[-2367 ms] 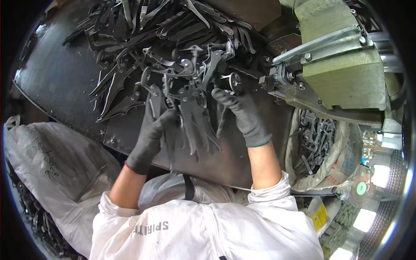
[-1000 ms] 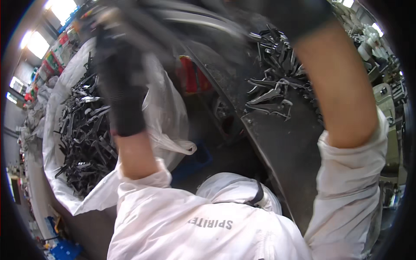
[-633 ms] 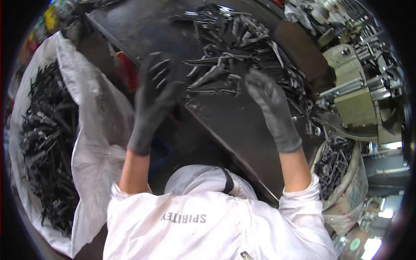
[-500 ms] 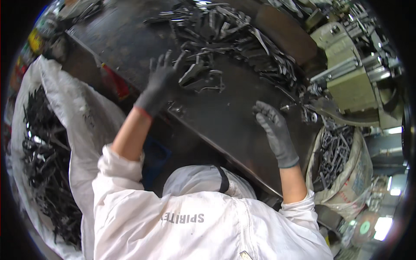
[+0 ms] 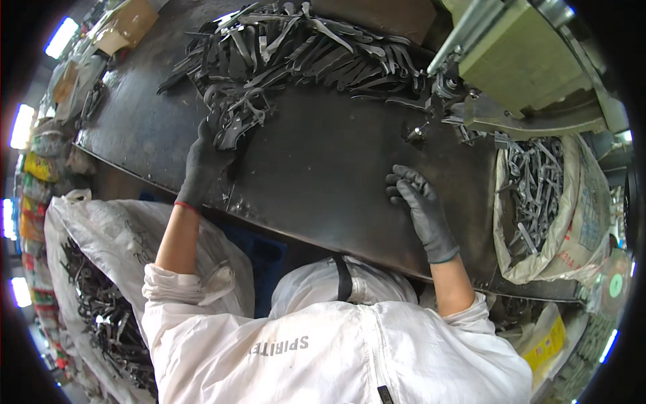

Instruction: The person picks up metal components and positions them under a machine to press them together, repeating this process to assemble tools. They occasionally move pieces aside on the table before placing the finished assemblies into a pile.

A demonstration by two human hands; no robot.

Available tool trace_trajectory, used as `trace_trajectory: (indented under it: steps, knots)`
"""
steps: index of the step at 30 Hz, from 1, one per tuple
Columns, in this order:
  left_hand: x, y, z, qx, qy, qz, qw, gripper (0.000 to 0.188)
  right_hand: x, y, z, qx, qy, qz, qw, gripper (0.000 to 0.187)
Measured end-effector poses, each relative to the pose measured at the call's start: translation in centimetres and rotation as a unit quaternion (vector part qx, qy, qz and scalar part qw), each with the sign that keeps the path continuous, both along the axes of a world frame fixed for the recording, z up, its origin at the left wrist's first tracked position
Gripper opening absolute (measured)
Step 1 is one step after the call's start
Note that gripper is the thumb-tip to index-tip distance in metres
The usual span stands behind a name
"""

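Observation:
My left hand [image 5: 205, 163], in a grey glove with a red cuff, is at the near left end of a pile of flat dark metal parts [image 5: 323, 57]. Its fingers close on a small cluster of curved metal parts [image 5: 237, 121]; the fingertips are partly hidden among them. Over the bare dark metal tabletop [image 5: 316, 161] hovers my right hand [image 5: 422, 212], gloved in grey with a green cuff. Its fingers are loosely bent and apart, with nothing in them.
A green machine [image 5: 525, 60] stands at the far right, with a small metal fitting [image 5: 417, 133] before it. Below it, a white sack [image 5: 572, 202] holds grey metal parts. A large white bag [image 5: 128, 229] of dark strips stands left. A cardboard box [image 5: 128, 27] sits far left.
My left hand has gone from spread fingers beside the small cluster to closing on its parts. My right hand stays over the tabletop, fingers still bent. The whole view has turned.

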State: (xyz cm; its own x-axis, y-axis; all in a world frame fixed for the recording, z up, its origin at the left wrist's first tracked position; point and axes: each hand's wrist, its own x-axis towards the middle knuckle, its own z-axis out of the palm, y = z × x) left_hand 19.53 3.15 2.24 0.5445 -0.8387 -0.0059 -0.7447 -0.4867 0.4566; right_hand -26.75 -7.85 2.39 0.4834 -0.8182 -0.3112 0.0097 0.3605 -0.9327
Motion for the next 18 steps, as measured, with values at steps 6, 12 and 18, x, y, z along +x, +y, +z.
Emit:
trace_trajectory:
  steps: [6,12,18]
  knots:
    - [0.4,0.9,0.8,-0.001,-0.064,0.003,0.998,0.073,-0.1,0.5,0.1,0.005,-0.024,0.000,1.000,0.040]
    - [0.6,9.1,1.4,-0.111,0.495,0.054,0.860,0.037,-1.1,1.4,-0.2,-0.015,-0.077,-0.024,0.997,0.040]
    - [8.8,23.7,13.6,-0.216,-0.188,0.003,0.958,0.042,-0.5,0.8,0.7,0.012,-0.069,0.024,0.997,0.038]
